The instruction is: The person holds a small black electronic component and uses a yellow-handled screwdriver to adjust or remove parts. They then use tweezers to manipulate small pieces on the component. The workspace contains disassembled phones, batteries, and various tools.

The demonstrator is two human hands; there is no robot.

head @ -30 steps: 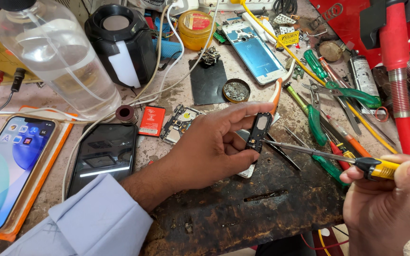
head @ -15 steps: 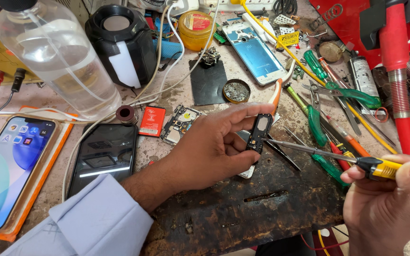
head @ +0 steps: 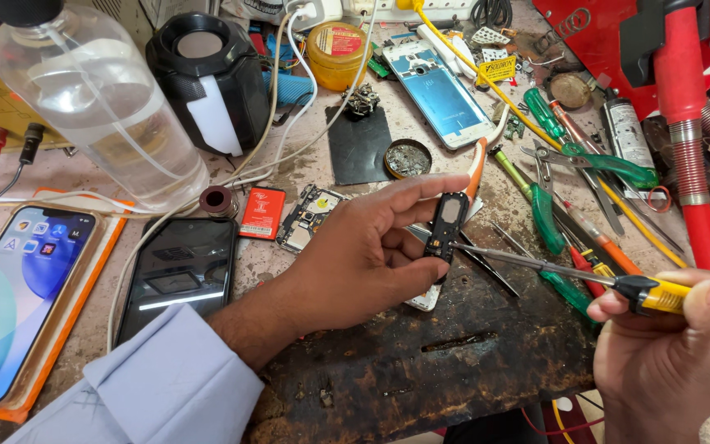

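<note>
My left hand [head: 363,255] pinches a small black phone module [head: 447,224] between thumb and fingers, upright above the dark worn work board [head: 421,362]. My right hand [head: 671,345] grips a yellow-handled screwdriver [head: 659,294]; its thin metal shaft runs left and the tip touches the lower part of the module. A white part lies under my left hand, mostly hidden.
A lit phone [head: 14,300] in an orange tray and a dark phone [head: 178,275] lie at left. A clear liquid bottle [head: 96,107], a black speaker [head: 207,74], a circuit board [head: 306,218], a blue phone frame [head: 441,94] and green-handled tools [head: 548,218] crowd the bench.
</note>
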